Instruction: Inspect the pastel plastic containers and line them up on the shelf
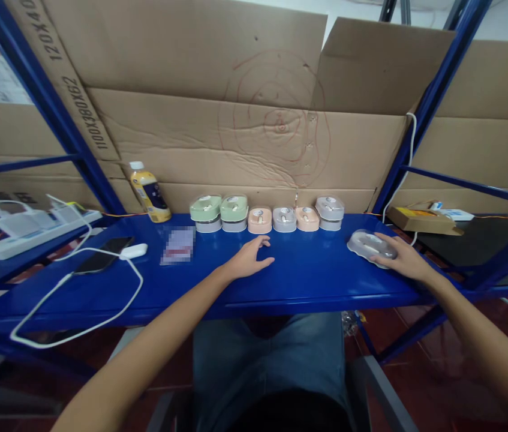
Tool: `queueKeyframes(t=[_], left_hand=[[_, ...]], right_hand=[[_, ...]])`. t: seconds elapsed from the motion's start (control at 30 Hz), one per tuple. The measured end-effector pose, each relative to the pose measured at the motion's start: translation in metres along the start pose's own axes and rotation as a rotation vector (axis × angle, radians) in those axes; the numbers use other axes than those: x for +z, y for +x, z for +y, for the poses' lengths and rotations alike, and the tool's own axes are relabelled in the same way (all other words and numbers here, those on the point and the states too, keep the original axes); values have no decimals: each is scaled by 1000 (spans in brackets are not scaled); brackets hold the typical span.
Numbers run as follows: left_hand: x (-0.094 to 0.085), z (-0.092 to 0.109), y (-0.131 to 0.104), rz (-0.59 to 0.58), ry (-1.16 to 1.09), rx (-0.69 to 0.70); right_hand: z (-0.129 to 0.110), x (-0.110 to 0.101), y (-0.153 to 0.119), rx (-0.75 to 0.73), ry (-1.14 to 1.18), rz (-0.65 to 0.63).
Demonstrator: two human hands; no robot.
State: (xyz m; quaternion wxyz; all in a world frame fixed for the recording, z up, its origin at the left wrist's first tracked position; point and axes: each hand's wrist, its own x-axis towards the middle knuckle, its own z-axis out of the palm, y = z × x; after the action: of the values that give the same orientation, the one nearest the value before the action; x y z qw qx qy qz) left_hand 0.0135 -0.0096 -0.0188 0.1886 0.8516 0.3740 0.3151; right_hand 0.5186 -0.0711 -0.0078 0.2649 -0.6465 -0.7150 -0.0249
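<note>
My left hand (250,257) rests low over the blue tabletop (298,264), its thumb held apart from lightly bent fingers and nothing in it. Just beyond it stands a row of small lidded boxes: green boxes (206,210) at the left, a pink box (259,221), a grey box (284,220), another pink box (307,219) and a grey stack (330,210) at the right. On the right side, my right hand (402,257) grips the edge of a clear plastic shell (367,245), greyish and rounded, at table level. What lies inside the shell is unclear.
A yellow drink bottle (150,193) stands at the back left, near a blurred-out packet (179,245). Further left lie a black phone (104,254), a white cable (139,282) and a power strip (38,231). Cardboard (182,132) walls the back; a small carton (424,221) sits at right.
</note>
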Motion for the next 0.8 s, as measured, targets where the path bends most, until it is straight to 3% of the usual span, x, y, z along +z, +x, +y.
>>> queueKeyframes(t=[0.1,0.2,0.27,0.37,0.5,0.57,0.67,0.8], left_hand=[[1,-3,1,3,-9,12],[2,-5,1,6,-10,19],[1,-5,1,4,-2,22],[1,-5,2,5,15,28],[2,-7,2,1,18,34],[2,-7,2,-5,24,34],[1,-6,2,-16,38,35],[0,-3,2,-26,46,30]], right_hand=[[25,3,20,113,-47,71],[19,4,38,151,-28,135],[-5,4,49,118,2,226],[-66,9,67,58,-10,369],[-158,27,106,-36,-153,373],[-193,40,129,-30,-236,327],[-221,60,158,7,-313,247],[-225,81,175,80,-318,189]])
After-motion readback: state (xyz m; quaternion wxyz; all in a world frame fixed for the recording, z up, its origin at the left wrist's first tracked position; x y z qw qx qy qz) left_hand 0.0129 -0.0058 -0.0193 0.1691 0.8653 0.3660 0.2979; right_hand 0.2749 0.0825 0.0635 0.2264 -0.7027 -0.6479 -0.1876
